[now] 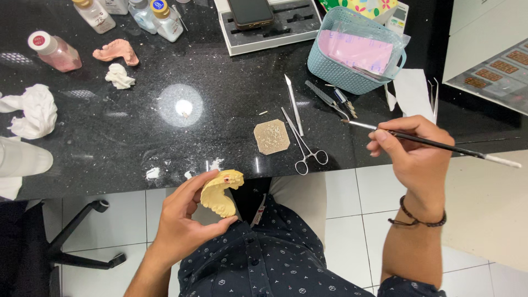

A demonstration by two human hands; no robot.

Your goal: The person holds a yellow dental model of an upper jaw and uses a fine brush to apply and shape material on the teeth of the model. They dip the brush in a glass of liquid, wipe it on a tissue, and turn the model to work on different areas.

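Observation:
My left hand (181,217) holds a yellow plaster dental cast (220,192) in front of my lap, just below the black counter's front edge (110,187). A small red mark shows on the cast's upper end. My right hand (415,157) grips a thin black-handled brush (440,144) like a pen, its tip pointing left above the counter near several metal instruments (333,102).
On the counter lie a square honeycomb tray (271,136), metal forceps with ring handles (303,147), a metal spatula (293,103), a teal basket (352,58), a pink denture piece (117,51), crumpled tissues (34,110), several small bottles (54,51) and a white tray (269,25).

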